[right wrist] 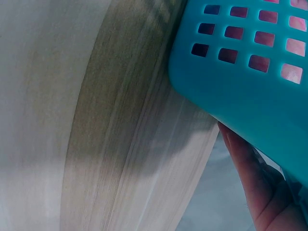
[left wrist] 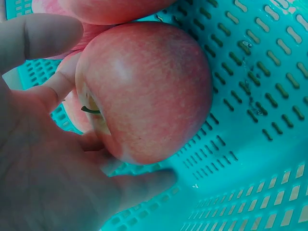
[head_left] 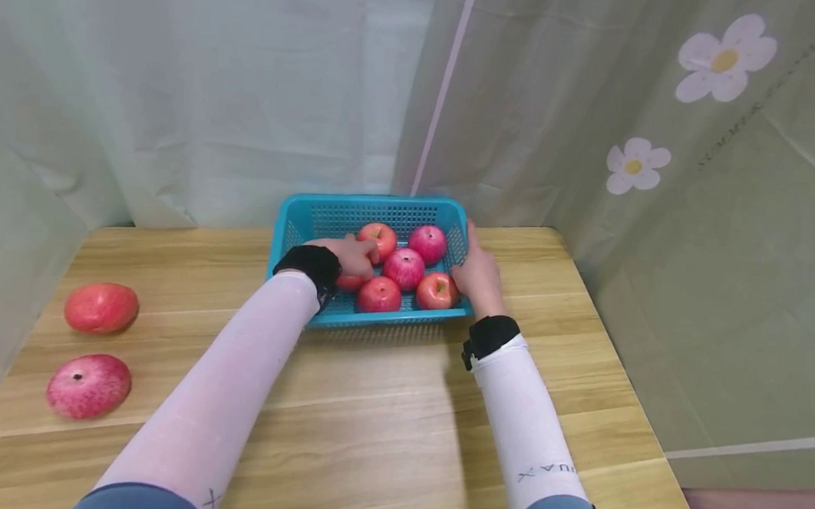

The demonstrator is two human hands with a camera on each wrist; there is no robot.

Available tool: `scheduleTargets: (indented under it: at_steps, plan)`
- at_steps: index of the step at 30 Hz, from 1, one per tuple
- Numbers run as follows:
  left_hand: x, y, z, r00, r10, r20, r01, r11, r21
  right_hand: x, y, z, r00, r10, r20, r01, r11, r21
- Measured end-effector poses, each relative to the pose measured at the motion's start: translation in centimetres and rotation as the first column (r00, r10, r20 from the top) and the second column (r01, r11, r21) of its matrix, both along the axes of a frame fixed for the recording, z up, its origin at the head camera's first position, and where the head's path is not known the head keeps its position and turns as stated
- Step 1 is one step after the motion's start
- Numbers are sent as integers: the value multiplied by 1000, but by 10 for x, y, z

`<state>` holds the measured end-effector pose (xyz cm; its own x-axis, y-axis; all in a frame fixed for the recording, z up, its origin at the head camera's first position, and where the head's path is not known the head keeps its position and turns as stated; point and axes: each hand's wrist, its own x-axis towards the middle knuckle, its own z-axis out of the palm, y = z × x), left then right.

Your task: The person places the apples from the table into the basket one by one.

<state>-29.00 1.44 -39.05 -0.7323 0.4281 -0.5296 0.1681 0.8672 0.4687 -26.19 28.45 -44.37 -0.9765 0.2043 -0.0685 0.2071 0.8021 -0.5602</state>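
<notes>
A blue plastic basket (head_left: 383, 201) stands near the table's back edge with several red apples in it, among them a darker striped apple (head_left: 404, 269). My left hand (head_left: 352, 256) reaches over its left part. In the left wrist view, spread fingers (left wrist: 144, 188) lie beside and partly behind a red apple (left wrist: 149, 91); the upper-left digit stays apart from it. That apple rests on the slotted basket floor. My right hand (head_left: 481, 277) grips the basket's right end, thumb at the rim. In the right wrist view, its fingers (right wrist: 252, 178) lie against the basket's outer side.
On the left of the wooden table (head_left: 365, 406) lie a red apple (head_left: 102, 308) and a pinker speckled apple (head_left: 89, 385). A pale curtain (head_left: 250, 92) hangs right behind the basket, and a flowered green sheet (head_left: 725, 263) borders the table's right side.
</notes>
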Motion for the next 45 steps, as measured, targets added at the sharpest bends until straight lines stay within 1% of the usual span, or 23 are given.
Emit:
scheduleTargets:
  at_steps: [5,10,14,18,23,26,28,30,33,34,37,40,41,43,45]
  plan:
    - [2,0,3,1000,14,15,-14,1000,-5,0,2,1,1000,-10,7,10,1000,0]
    - [3,0,6,1000,-15,13,15,1000,-8,0,2,1,1000,-19,16,19,1000,-2]
    - [2,0,5,999,-53,-12,52,998,-24,1,1,1,1000,-24,16,25,1000,-15]
    - [2,0,6,996,-77,-45,74,996,-46,1,1,1,999,-25,20,25,999,-21]
    - [3,0,9,992,-97,-82,92,994,-64,0,2,0,1000,-22,20,22,1000,-13]
    - [2,0,9,992,-95,-86,90,994,-70,-1,3,0,1000,-18,17,18,1000,-7]
    - [-1,1,5,991,-94,-92,87,993,-78,-1,3,0,1000,-16,13,17,1000,-4]
    - [-7,1,-1,990,-93,-102,84,992,-90,-2,3,-1,1000,-15,13,15,1000,-1]
    - [-19,1,-16,990,-87,-108,77,993,-94,-2,3,-2,1000,-14,9,14,1000,3]
    - [-19,1,-16,991,-89,-105,79,993,-92,-2,3,-2,1000,-14,9,14,1000,1]
    - [-17,-1,-10,990,-106,-96,99,992,-73,-3,4,-3,1000,-10,4,10,1000,3]
    - [-8,-5,5,989,-113,-91,110,993,-36,-4,4,-3,1000,-4,-1,4,1000,2]
    - [-7,-6,7,989,-112,-92,111,994,-21,-4,4,-3,1000,-2,-2,2,1000,5]
    - [-6,-8,9,990,-102,-94,104,994,13,-4,5,-3,1000,-2,-3,2,1000,4]
    - [-5,-11,10,989,-106,-106,110,993,34,-4,5,-3,1000,2,-2,-2,1000,12]
